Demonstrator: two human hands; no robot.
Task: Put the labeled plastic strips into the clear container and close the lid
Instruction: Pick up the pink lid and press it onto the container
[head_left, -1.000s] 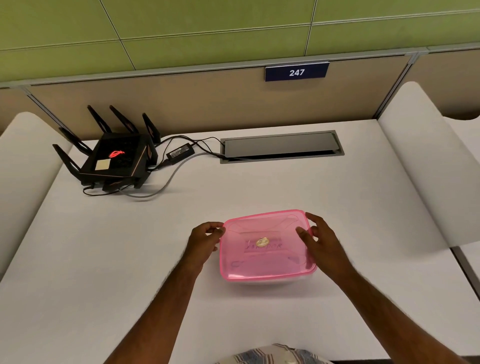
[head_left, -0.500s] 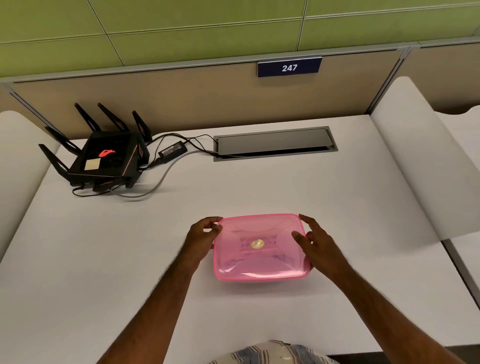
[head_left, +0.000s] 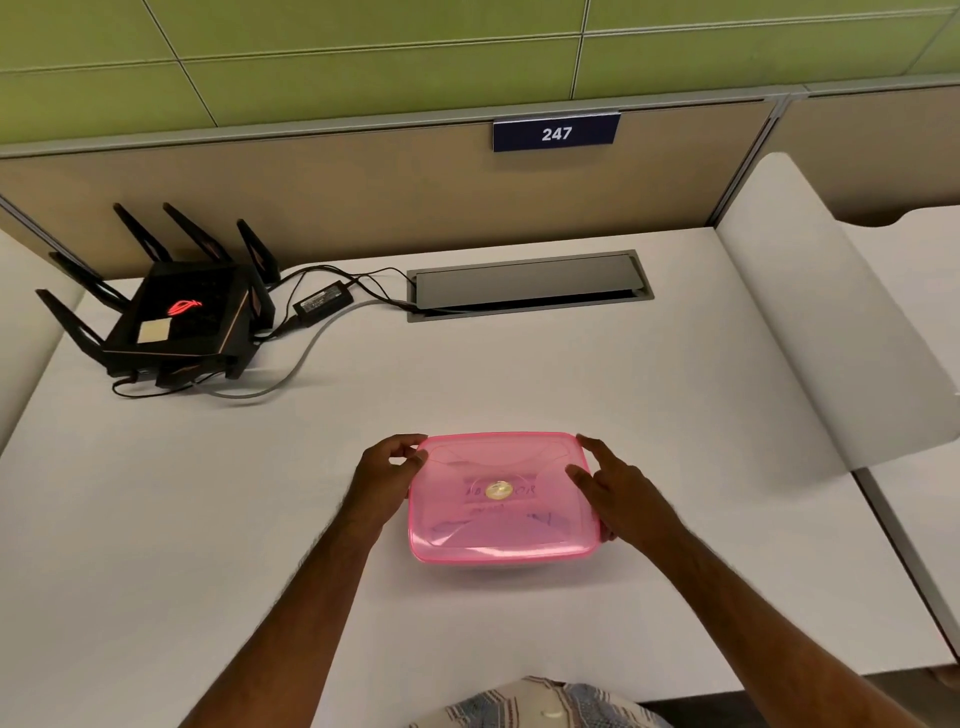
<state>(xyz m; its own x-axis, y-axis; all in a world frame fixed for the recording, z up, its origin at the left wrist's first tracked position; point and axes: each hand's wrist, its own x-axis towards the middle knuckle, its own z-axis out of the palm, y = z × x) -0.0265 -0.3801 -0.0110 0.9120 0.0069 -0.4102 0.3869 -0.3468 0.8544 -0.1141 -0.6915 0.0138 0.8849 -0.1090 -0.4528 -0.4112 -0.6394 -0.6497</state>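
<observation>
A pink translucent lid (head_left: 501, 496) lies flat on the clear container (head_left: 498, 565), which stands on the white desk in front of me. Through the lid I see faint labelled strips (head_left: 519, 512) with dark writing and a small round gold sticker. My left hand (head_left: 384, 475) grips the lid's left edge near the far corner, fingers curled over the rim. My right hand (head_left: 615, 493) lies on the lid's right edge, fingers spread over the far right corner and thumb along the side.
A black router (head_left: 182, 319) with several antennas sits at the far left, its cables and power brick (head_left: 323, 301) running to a grey cable hatch (head_left: 530, 286). White dividers curve up at both desk sides. A sign reads 247.
Both hands stay on the lid's two sides. My right hand has slid slightly along the right edge, and the lid now looks level on the container.
</observation>
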